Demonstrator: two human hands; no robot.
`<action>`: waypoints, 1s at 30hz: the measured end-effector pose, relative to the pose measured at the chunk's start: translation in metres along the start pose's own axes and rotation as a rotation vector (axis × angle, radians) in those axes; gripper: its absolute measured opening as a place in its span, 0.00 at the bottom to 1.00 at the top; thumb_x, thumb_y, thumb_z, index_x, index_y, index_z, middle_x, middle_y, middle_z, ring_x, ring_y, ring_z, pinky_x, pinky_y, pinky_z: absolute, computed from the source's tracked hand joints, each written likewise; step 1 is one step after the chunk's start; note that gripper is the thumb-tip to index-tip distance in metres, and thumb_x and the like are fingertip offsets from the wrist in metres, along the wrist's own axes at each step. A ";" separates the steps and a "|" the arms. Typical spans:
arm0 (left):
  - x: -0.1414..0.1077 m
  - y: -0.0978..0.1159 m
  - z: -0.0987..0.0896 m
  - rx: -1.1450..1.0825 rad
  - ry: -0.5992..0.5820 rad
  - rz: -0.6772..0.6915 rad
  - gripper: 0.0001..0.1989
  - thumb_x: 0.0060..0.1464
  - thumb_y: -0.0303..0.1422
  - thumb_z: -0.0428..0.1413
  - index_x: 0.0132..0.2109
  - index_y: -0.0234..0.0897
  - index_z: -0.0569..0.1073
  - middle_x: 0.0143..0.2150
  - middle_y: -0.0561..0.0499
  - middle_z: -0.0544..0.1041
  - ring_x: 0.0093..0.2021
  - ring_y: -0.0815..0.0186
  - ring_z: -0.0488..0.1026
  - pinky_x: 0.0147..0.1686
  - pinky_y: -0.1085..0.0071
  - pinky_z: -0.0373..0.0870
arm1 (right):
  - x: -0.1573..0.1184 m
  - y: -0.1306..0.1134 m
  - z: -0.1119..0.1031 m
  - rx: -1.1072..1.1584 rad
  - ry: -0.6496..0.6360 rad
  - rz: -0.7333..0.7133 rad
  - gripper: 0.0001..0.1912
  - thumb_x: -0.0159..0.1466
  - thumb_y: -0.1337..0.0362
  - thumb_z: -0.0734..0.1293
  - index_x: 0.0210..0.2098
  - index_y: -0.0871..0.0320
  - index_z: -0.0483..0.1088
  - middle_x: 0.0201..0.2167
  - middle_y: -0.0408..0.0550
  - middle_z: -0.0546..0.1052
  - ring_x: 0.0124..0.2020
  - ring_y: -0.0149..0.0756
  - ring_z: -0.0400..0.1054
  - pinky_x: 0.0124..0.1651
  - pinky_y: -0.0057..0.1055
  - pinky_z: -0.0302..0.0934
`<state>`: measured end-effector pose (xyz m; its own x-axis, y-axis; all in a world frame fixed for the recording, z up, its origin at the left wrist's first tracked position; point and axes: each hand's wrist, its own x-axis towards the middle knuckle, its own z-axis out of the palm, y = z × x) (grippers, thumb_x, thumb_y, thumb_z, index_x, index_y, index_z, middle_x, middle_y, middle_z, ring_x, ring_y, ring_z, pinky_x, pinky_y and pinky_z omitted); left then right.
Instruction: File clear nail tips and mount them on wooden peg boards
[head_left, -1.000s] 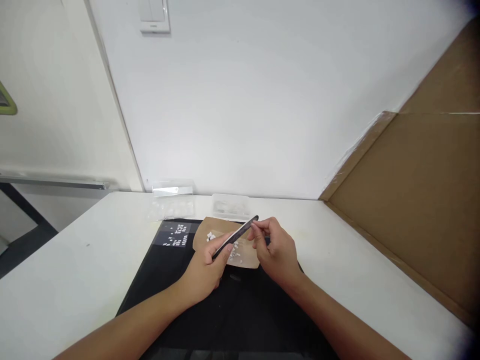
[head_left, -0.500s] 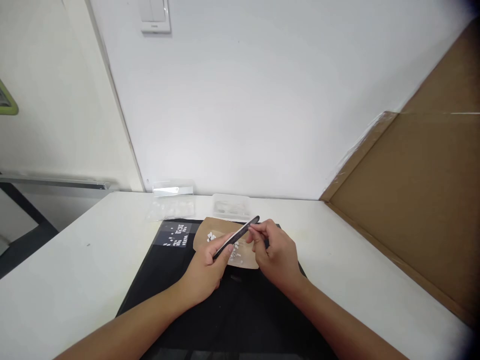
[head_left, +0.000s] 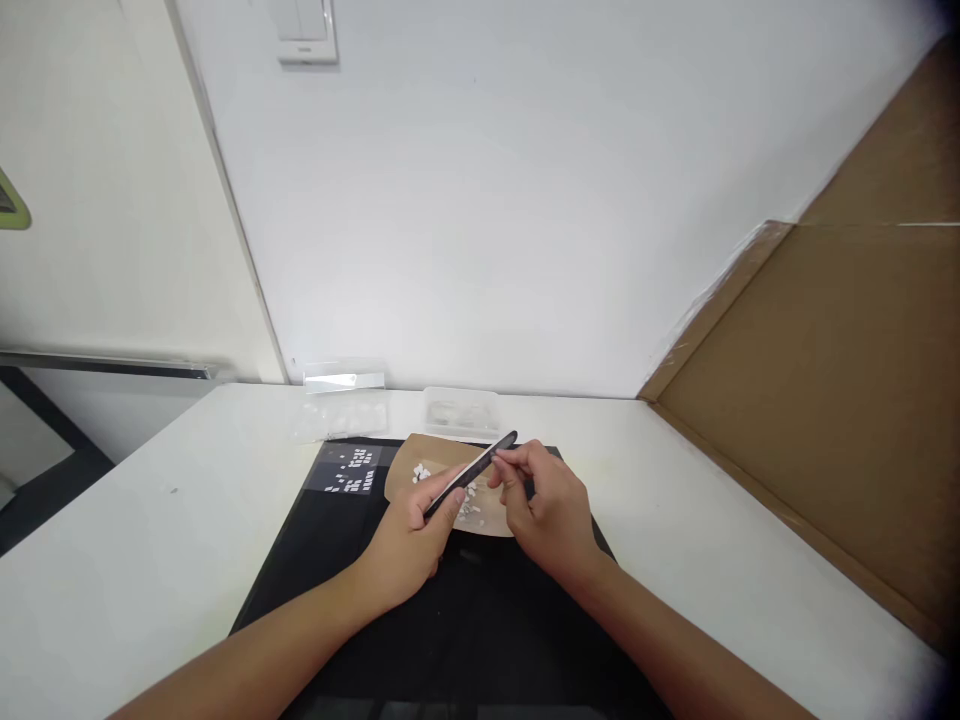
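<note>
My left hand (head_left: 409,540) is wrapped round the lower end of a slim dark strip-like object (head_left: 478,466) with a light edge, tilted up to the right. My right hand (head_left: 547,505) is beside its upper end, thumb and fingertips pinched together at its edge; what they grip is too small to make out. Below both hands lies a brown sheet (head_left: 401,472) bearing small white pieces (head_left: 421,471), partly covered by my left hand. The sheet rests on a black mat (head_left: 480,640).
A clear sheet with several white pieces (head_left: 352,470) lies at the mat's back left corner. Behind stand a clear plastic box (head_left: 461,410) and a clear bag (head_left: 341,415) on the white table (head_left: 675,500). Cardboard (head_left: 825,400) leans at the right.
My right hand has shifted slightly left along the edge of the dark object. My left hand keeps its hold on it, almost unmoved.
</note>
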<state>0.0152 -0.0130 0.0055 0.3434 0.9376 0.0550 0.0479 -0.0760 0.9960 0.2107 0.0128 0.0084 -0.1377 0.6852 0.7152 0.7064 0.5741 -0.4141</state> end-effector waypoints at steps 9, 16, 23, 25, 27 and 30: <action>0.001 0.003 0.000 0.001 -0.001 0.007 0.29 0.70 0.48 0.50 0.71 0.39 0.67 0.17 0.63 0.54 0.15 0.76 0.52 0.14 0.81 0.54 | 0.000 -0.003 0.000 0.045 -0.085 -0.089 0.06 0.73 0.65 0.62 0.38 0.53 0.68 0.28 0.40 0.79 0.28 0.34 0.72 0.42 0.35 0.61; 0.000 0.005 0.001 0.002 -0.007 0.003 0.31 0.70 0.49 0.50 0.71 0.37 0.66 0.18 0.63 0.55 0.15 0.76 0.52 0.14 0.80 0.55 | 0.000 -0.005 -0.002 0.010 -0.031 -0.032 0.06 0.73 0.64 0.63 0.38 0.53 0.68 0.28 0.41 0.79 0.28 0.35 0.72 0.40 0.34 0.61; 0.000 0.004 0.001 0.003 0.011 -0.003 0.32 0.69 0.50 0.51 0.71 0.37 0.66 0.18 0.62 0.56 0.15 0.75 0.52 0.14 0.80 0.55 | 0.002 -0.001 -0.002 0.038 -0.043 -0.011 0.07 0.74 0.62 0.62 0.38 0.53 0.68 0.29 0.42 0.79 0.28 0.35 0.73 0.38 0.34 0.62; 0.001 0.003 0.001 0.008 0.007 0.006 0.31 0.70 0.49 0.51 0.71 0.37 0.67 0.18 0.62 0.55 0.15 0.75 0.52 0.14 0.81 0.55 | 0.000 -0.003 -0.001 0.046 -0.105 -0.078 0.07 0.73 0.63 0.62 0.37 0.53 0.67 0.29 0.42 0.79 0.30 0.36 0.73 0.41 0.36 0.62; 0.001 0.002 0.001 0.013 0.013 0.005 0.30 0.70 0.48 0.51 0.71 0.38 0.67 0.18 0.63 0.55 0.15 0.76 0.52 0.14 0.81 0.54 | -0.003 -0.006 0.001 0.058 -0.160 -0.132 0.06 0.73 0.65 0.62 0.38 0.54 0.68 0.29 0.42 0.79 0.31 0.36 0.74 0.43 0.37 0.62; 0.001 0.001 0.001 0.022 0.020 0.006 0.29 0.70 0.48 0.51 0.71 0.38 0.67 0.18 0.62 0.56 0.15 0.76 0.52 0.14 0.81 0.54 | -0.004 -0.008 0.001 0.051 -0.156 -0.153 0.04 0.72 0.66 0.63 0.39 0.54 0.68 0.29 0.41 0.79 0.30 0.35 0.74 0.44 0.37 0.62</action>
<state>0.0162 -0.0122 0.0069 0.3244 0.9439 0.0623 0.0671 -0.0887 0.9938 0.2049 0.0057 0.0086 -0.3487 0.6473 0.6778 0.6333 0.6958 -0.3387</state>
